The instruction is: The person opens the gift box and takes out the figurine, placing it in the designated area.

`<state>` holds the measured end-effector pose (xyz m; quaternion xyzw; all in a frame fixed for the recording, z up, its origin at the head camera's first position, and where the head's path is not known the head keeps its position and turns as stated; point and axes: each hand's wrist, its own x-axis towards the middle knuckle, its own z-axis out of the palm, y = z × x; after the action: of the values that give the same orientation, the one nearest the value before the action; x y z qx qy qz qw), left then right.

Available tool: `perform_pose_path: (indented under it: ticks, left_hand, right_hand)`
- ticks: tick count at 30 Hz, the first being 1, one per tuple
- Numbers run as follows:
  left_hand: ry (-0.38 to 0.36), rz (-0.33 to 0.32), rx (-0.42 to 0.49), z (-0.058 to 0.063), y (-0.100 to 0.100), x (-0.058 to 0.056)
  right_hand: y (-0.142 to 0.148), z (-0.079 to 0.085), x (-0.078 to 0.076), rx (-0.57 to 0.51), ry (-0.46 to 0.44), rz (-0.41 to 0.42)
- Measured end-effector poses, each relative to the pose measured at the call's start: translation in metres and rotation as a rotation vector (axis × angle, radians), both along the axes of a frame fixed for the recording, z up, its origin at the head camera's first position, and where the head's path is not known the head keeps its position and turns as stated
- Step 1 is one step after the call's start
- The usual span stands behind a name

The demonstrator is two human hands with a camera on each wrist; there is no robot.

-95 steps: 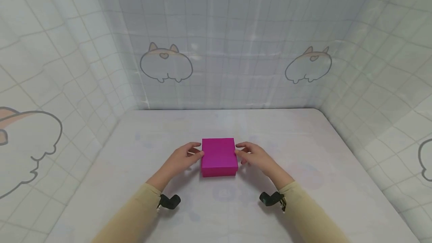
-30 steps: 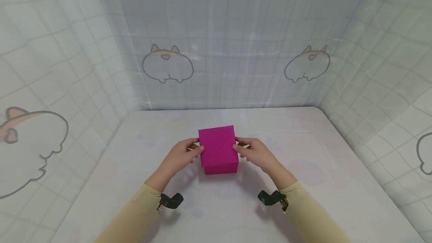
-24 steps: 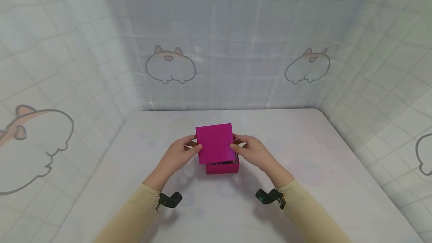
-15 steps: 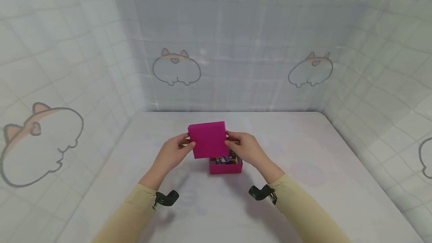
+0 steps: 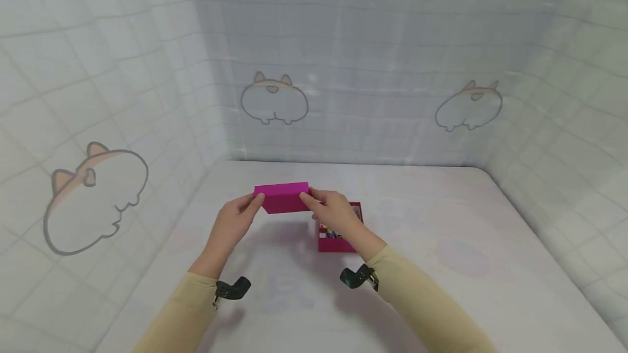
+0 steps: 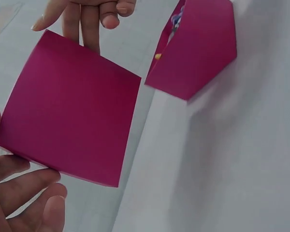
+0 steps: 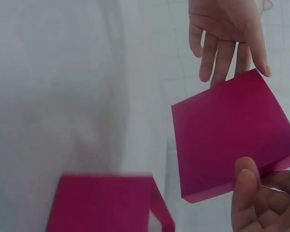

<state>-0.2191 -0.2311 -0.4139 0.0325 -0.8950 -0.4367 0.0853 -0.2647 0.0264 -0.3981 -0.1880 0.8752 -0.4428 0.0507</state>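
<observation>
Both hands have the pink lid [image 5: 282, 197] between them, up in the air and off to the left of the box [image 5: 338, 227] it belongs to. The left hand [image 5: 230, 223] grips the lid's left end, fingers curled against its edge with the thumb near the top. The right hand [image 5: 332, 212] pinches the right end, thumb on one face and fingers [image 6: 82, 21] reaching along the other. From the left wrist view the lid shows as a flat pink square held at opposite sides, clear of the table [image 5: 441, 266].

The box stands open on the white table, just to the right of the lid and partly behind the right hand. Small colourful bits [image 5: 330, 233] lie inside it, too small to tell apart. The lid and box are near each other but not touching.

Tan sleeves [image 5: 422, 298] cover both forearms, with a small black camera [image 5: 231, 289] strapped at each wrist. Pale gridded sheeting with cartoon animal prints [image 5: 275, 99] walls in the table on three sides
</observation>
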Motion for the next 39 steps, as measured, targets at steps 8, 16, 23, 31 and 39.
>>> perform_pose_path:
  ticks: [8,16,23,31,39]
  left_hand:
    - [0.013,0.065,0.050,-0.008,-0.027,0.013]
    - [-0.029,0.032,0.039,-0.025,-0.044,0.016]
    - [-0.091,0.003,0.015,-0.043,-0.067,0.019]
    - [-0.163,0.000,-0.010,-0.063,-0.083,0.017]
    - [-0.168,0.002,-0.053,-0.079,-0.087,0.016]
  right_hand:
    - [-0.035,-0.007,0.005,-0.059,-0.017,-0.037]
    - [-0.048,-0.029,0.013,-0.044,-0.017,0.010]
    - [-0.071,-0.048,0.017,-0.055,-0.031,0.014]
    - [-0.088,-0.068,0.017,-0.005,-0.037,-0.010]
    - [-0.087,-0.086,0.021,-0.034,-0.068,0.002]
